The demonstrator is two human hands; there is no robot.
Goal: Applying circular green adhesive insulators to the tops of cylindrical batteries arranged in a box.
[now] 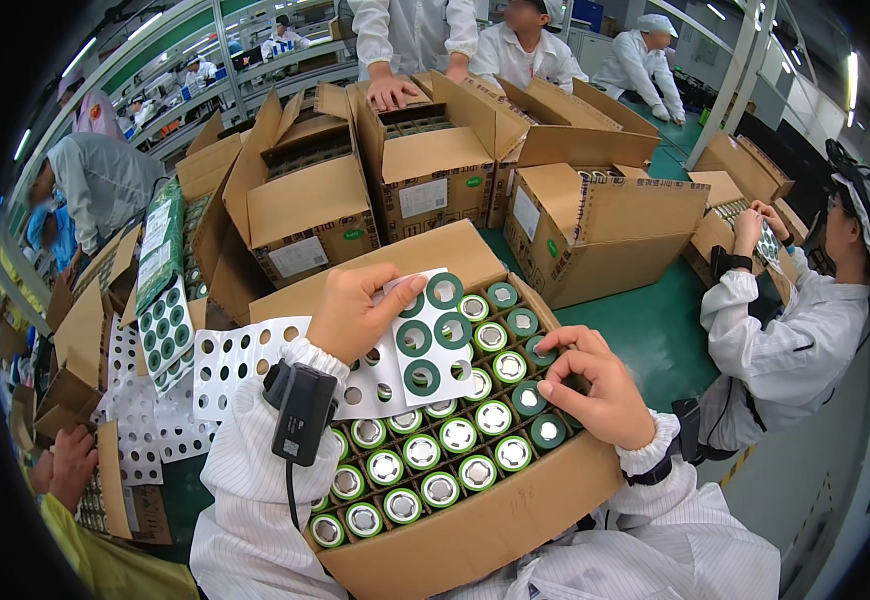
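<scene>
fingers (395, 292) of my left hand (360, 312) pinched a white sheet of green ring stickers (425, 345) above the open cardboard box (475, 540) on the green bench (655, 330). my right hand (595, 392) rested on the upright cylindrical cells (425, 450) packed inside, fingertips narrowed onto one green ring (528, 398) atop a cell near the box's right edge.

The open box (475, 540) is packed tight with upright green-ringed cells (425, 450), leaving no gap between them; only their tops are reachable from above. The left hand (355, 310) and its sheet of ring stickers (425, 345) cover the rear-left rows, the right hand (595, 390) the right corner. Cartons (595, 235) wall off the far side; bare green counter (655, 335) lies open to the right
</scene>
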